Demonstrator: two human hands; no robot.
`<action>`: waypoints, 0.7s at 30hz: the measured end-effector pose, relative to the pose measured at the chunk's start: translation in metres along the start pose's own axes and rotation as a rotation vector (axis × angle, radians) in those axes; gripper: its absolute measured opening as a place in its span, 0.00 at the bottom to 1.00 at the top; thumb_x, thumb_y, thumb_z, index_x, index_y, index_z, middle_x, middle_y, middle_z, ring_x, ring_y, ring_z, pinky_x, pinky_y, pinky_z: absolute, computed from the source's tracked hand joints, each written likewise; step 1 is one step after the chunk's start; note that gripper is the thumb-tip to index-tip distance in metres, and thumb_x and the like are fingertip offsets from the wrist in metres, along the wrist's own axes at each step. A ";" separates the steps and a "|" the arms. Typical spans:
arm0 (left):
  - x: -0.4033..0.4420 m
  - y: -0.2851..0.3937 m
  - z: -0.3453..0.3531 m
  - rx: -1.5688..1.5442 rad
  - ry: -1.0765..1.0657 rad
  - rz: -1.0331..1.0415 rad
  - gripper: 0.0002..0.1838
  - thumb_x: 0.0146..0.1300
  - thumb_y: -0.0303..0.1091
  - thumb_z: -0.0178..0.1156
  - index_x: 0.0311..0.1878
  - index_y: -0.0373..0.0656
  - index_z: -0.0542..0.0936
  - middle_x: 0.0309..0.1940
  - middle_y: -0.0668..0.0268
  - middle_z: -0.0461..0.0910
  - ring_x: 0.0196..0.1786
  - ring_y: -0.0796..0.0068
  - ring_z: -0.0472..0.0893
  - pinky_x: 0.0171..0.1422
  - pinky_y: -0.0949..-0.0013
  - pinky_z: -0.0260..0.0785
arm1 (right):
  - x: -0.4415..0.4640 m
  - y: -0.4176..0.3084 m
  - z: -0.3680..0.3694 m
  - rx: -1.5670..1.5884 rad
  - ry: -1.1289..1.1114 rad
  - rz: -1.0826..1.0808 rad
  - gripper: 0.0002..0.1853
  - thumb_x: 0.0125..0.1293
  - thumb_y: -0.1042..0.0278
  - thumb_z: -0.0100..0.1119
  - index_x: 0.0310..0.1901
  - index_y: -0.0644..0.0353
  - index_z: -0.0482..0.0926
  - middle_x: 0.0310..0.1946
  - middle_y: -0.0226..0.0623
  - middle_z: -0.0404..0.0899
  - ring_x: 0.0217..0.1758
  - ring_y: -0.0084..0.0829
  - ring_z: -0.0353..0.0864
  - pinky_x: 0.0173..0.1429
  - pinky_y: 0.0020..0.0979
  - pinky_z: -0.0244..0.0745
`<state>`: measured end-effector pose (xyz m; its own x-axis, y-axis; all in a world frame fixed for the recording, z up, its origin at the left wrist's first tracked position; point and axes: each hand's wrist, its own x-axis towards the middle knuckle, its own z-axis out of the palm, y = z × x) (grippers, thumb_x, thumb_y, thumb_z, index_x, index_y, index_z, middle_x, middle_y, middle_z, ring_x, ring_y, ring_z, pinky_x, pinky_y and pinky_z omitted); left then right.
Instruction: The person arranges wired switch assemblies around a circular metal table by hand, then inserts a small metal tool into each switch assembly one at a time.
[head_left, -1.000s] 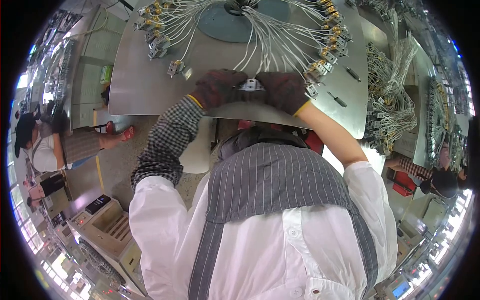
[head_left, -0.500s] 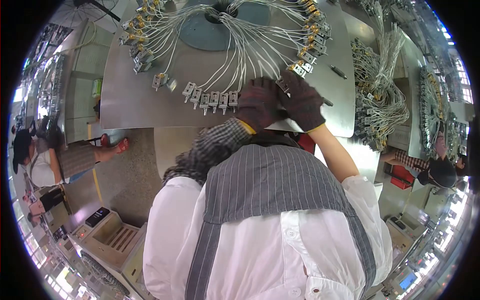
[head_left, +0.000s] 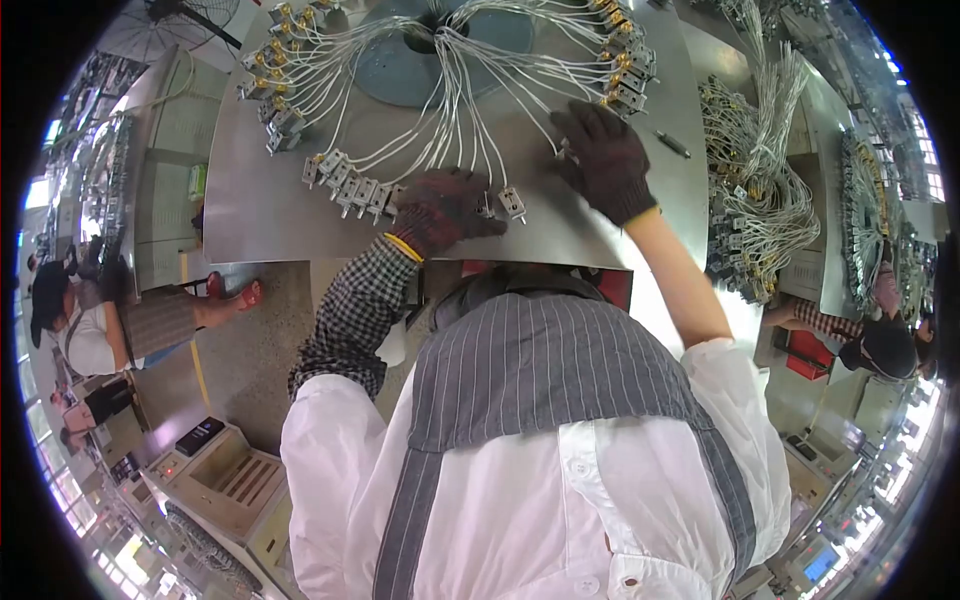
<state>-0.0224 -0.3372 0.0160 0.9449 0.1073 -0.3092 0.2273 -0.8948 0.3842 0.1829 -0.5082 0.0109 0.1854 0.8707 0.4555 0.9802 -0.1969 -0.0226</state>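
- Dark knit gloves (head_left: 430,222) with yellow cuffs, two of them, one per hand.
- Left hand (head_left: 447,208): thumb sticking out from bent fingers, one small metal box (head_left: 487,208) in the gap, partly hidden. Can't tell if it's pinched.
- Right hand (head_left: 606,165): fingers bent downward, one white cable running to the fingertips. Blurry there, so can't tell what it's gripping, if anything.
- One metal connector box (head_left: 512,204) sits on its own just right of the left hand, cable attached, near the table's front edge.
- Roughly six more in a slanted row (head_left: 360,195) left of that hand, overlapping, and the glove blocks that end, so don't hold me to the count.
- Two more clusters, upper left (head_left: 282,130) and upper right (head_left: 628,75), brassy bits on them, too packed to count.
- White cables (head_left: 470,130), dozens probably, thin and shiny, fanning from the dark hole in one round grey disc (head_left: 385,70).
- Table (head_left: 270,215) is smooth brushed-looking metal, rounded corner. One dark pen-shaped tool (head_left: 673,145) lies on the right.
- Side bench has a big tangle of cables (head_left: 785,205).
- One checked sleeve (head_left: 350,285), left arm only; striped apron (head_left: 550,360).
- Co-worker on the left (head_left: 90,320), another on the right (head_left: 880,350) near one red bin (head_left: 806,355).
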 end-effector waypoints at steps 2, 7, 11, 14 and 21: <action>-0.012 -0.005 0.018 0.046 0.114 0.041 0.37 0.54 0.63 0.65 0.58 0.43 0.76 0.52 0.57 0.81 0.58 0.54 0.78 0.66 0.53 0.67 | -0.013 -0.003 0.012 -0.006 -0.225 0.007 0.28 0.58 0.46 0.66 0.58 0.47 0.77 0.55 0.40 0.78 0.61 0.44 0.75 0.59 0.44 0.74; -0.027 0.008 0.031 0.157 0.427 0.035 0.43 0.51 0.65 0.65 0.63 0.43 0.71 0.55 0.58 0.79 0.60 0.55 0.76 0.69 0.51 0.61 | 0.003 -0.011 -0.014 0.203 -0.072 -0.180 0.28 0.61 0.44 0.63 0.61 0.46 0.77 0.54 0.38 0.78 0.60 0.43 0.75 0.59 0.45 0.73; -0.029 0.010 0.032 0.210 0.317 -0.047 0.47 0.49 0.70 0.65 0.64 0.44 0.71 0.51 0.59 0.80 0.56 0.59 0.78 0.64 0.54 0.64 | -0.031 0.002 0.046 1.005 -0.347 0.329 0.33 0.63 0.43 0.63 0.67 0.45 0.71 0.64 0.41 0.71 0.65 0.44 0.73 0.64 0.46 0.72; -0.028 0.003 0.030 0.197 0.325 -0.043 0.48 0.49 0.72 0.64 0.64 0.44 0.73 0.49 0.60 0.80 0.55 0.60 0.79 0.63 0.54 0.64 | -0.021 -0.028 0.021 0.329 -0.322 -0.037 0.35 0.61 0.44 0.65 0.68 0.45 0.69 0.66 0.47 0.69 0.64 0.46 0.73 0.61 0.41 0.75; -0.019 -0.010 0.023 0.264 0.316 0.012 0.41 0.54 0.71 0.62 0.61 0.47 0.75 0.42 0.59 0.82 0.45 0.58 0.82 0.52 0.56 0.72 | 0.019 -0.055 0.021 0.341 -0.493 -0.115 0.33 0.54 0.47 0.69 0.62 0.45 0.75 0.55 0.47 0.78 0.56 0.46 0.80 0.55 0.43 0.78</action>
<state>-0.0478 -0.3400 -0.0023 0.9823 0.1874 -0.0083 0.1867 -0.9728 0.1372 0.1337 -0.4709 0.0020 0.0073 0.9999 0.0078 0.9480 -0.0045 -0.3183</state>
